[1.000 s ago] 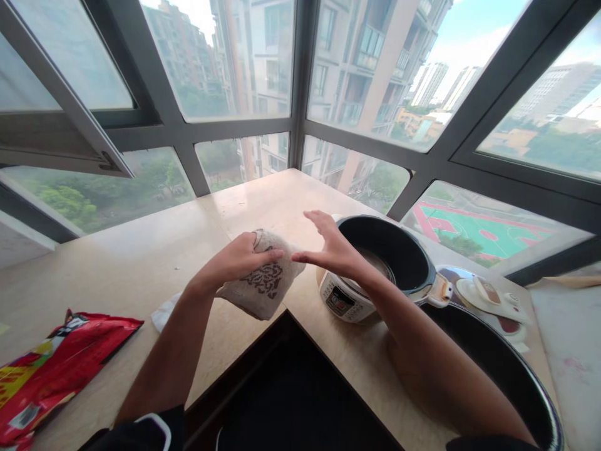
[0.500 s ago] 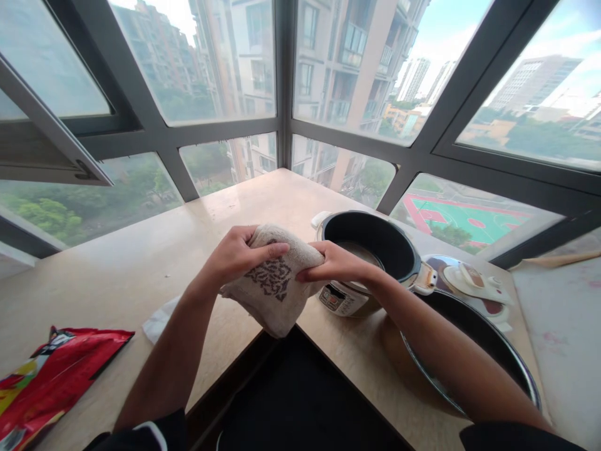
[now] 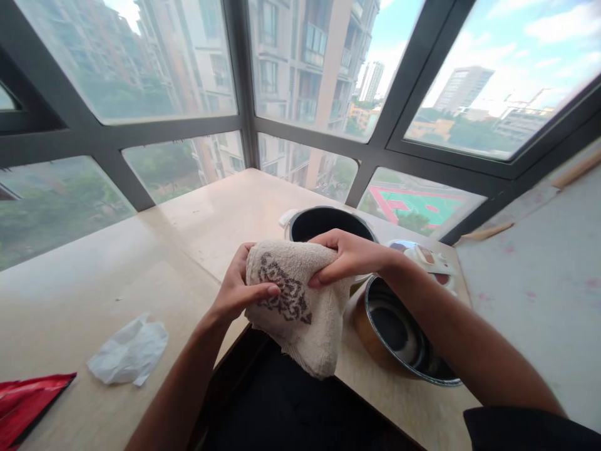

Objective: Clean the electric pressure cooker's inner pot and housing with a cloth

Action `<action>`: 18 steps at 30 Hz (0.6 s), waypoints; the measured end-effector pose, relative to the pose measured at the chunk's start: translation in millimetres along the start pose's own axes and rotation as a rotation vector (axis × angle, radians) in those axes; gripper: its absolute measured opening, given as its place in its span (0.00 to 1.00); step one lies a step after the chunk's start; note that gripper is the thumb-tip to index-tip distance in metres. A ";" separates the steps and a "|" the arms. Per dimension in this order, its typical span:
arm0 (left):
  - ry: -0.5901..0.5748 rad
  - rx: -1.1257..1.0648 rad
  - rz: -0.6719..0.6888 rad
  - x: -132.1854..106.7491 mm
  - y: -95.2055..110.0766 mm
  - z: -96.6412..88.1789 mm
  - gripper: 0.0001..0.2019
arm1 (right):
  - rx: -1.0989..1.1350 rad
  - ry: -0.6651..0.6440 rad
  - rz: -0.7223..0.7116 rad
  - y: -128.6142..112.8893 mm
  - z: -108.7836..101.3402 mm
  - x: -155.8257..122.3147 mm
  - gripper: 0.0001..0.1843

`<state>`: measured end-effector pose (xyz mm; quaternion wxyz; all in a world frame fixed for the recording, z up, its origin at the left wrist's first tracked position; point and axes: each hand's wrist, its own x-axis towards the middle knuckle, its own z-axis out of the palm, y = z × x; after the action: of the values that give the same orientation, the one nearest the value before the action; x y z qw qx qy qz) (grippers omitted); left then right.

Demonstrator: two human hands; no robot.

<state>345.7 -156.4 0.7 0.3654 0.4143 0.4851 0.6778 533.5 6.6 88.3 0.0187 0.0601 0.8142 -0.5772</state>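
Both hands hold a beige towel [image 3: 305, 319] with a dark brown pattern, lifted above the counter's inner corner. My left hand [image 3: 237, 291] grips its left edge, thumb pressed on the pattern. My right hand [image 3: 350, 254] pinches the top right edge, fingers closed on the cloth. The towel hangs down folded, its lower part over the dark gap below. Behind it stands a rice cooker [image 3: 319, 222] with its lid [image 3: 422, 257] open.
A metal pot [image 3: 399, 332] sits on the beige counter [image 3: 188, 232] under my right forearm. A crumpled white tissue [image 3: 129, 351] and a red packet [image 3: 23, 410] lie at the left. Windows enclose the corner behind. A pale surface [image 3: 539, 282] lies at the right.
My right hand, open a second ago, closed on the towel's right edge. Both hands lifted the towel, which now hangs lower and more spread. The view swung to the right.
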 end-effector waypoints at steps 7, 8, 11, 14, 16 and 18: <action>-0.470 -0.284 -0.344 -26.2 -28.9 53.2 0.39 | -0.040 0.130 0.064 2.6 -9.1 -57.4 0.17; -0.545 -0.291 -0.376 -28.1 -32.8 62.8 0.38 | -0.028 0.157 0.085 3.5 -10.2 -67.0 0.16; -0.578 -0.230 -0.435 -28.6 -42.6 95.2 0.31 | -0.029 0.292 0.153 8.6 -14.1 -97.0 0.16; -0.429 -0.198 -0.447 -23.5 -50.2 128.8 0.25 | 0.019 0.504 0.196 21.2 -17.4 -128.9 0.18; -0.375 -0.225 -0.460 -19.3 -54.6 148.5 0.24 | 0.183 0.692 0.211 35.9 -16.7 -151.5 0.21; -0.361 -0.249 -0.480 -15.6 -58.6 165.3 0.24 | 0.419 0.865 0.218 55.2 -11.6 -174.2 0.27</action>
<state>508.7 -96.4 -28.0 0.6427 0.3539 0.4096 0.5420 713.4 22.2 57.8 -0.2733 0.3815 0.6027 -0.6454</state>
